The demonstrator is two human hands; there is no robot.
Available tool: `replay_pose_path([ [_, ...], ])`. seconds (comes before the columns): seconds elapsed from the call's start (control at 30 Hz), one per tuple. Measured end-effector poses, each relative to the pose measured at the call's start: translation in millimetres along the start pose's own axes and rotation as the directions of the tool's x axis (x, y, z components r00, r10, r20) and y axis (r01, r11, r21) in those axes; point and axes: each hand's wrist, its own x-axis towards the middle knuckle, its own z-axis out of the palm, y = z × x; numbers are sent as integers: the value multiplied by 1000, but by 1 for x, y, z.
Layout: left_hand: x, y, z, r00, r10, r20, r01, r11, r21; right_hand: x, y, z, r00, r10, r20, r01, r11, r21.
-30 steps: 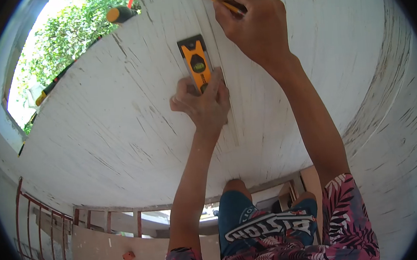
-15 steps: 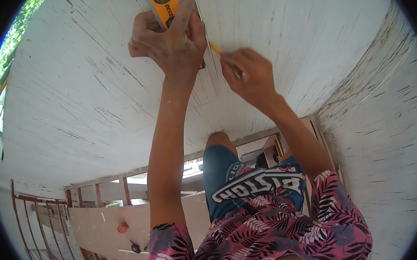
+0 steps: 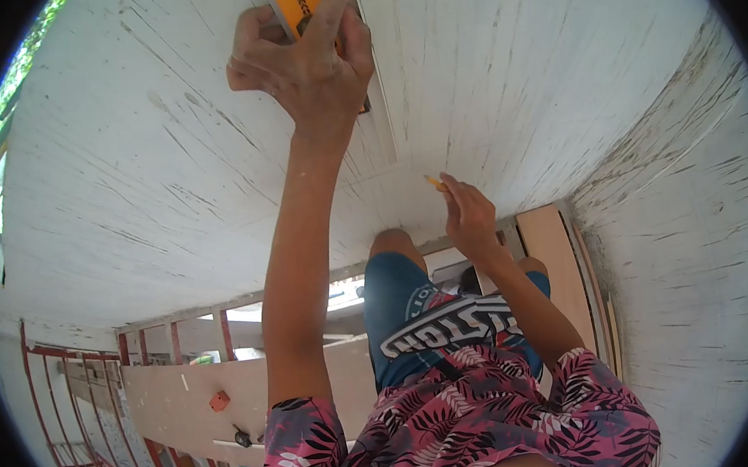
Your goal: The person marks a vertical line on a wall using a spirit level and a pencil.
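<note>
A yellow spirit level (image 3: 299,6) lies against a scuffed white wall surface (image 3: 501,68), and its upper part runs out of the top of the view. My left hand (image 3: 307,78) is closed around the level, with the fingers pressing it to the surface; the dark lower end shows just past my palm. Along the level's right side runs a thin pale strip or line (image 3: 384,116) on the surface. Lower and to the right, my right hand (image 3: 474,219) pinches a short yellow pencil (image 3: 435,182), whose tip points up and left, away from the level.
Below is a light-brown board (image 3: 169,400) with a small red box (image 3: 219,401) and a small dark object (image 3: 243,438) on it. Red metal bars (image 3: 70,411) stand at the lower left. Wooden panels (image 3: 556,260) lean at the right, beside a rough wall (image 3: 682,299).
My right hand has drawn back from the level's edge, down and to the right, with the pencil in it. The left hand stays on the level.
</note>
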Motion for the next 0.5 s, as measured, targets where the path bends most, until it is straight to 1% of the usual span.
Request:
replay_pose_path([
  [0.07, 4, 6, -4, 999, -43, 20, 44, 999, -28, 21, -2, -9, 999, 37, -36, -35, 997, 71],
  [0.1, 8, 8, -6, 999, -20, -25, 19, 1000, -18, 33, -9, -15, 997, 1, -72, 4, 997, 77],
  [0.17, 9, 13, -13, 985, -143, 94, 147, 988, -47, 56, -26, -26, 973, 230, -21, -222, 955, 196],
  [0.2, 11, 12, -13, 990, -127, 57, 129, 991, -40, 73, -30, -27, 979, 199, -46, -186, 961, 207],
  [0.27, 11, 12, -14, 988, -127, 90, 131, 990, -43, 96, -38, -27, 975, 214, 62, -221, 959, 180],
  [0.3, 11, 12, -14, 991, -117, 72, 120, 992, -43, 108, -40, -23, 979, 201, 46, -206, 961, 184],
  [0.37, 12, 13, -13, 990, -122, 66, 124, 992, -29, 138, -44, -13, 996, -4, -91, 20, 983, 183],
  [0.5, 14, 15, -15, 989, -126, 72, 129, 991, -32, 172, -55, -6, 989, -53, -135, 79, 978, 194],
])
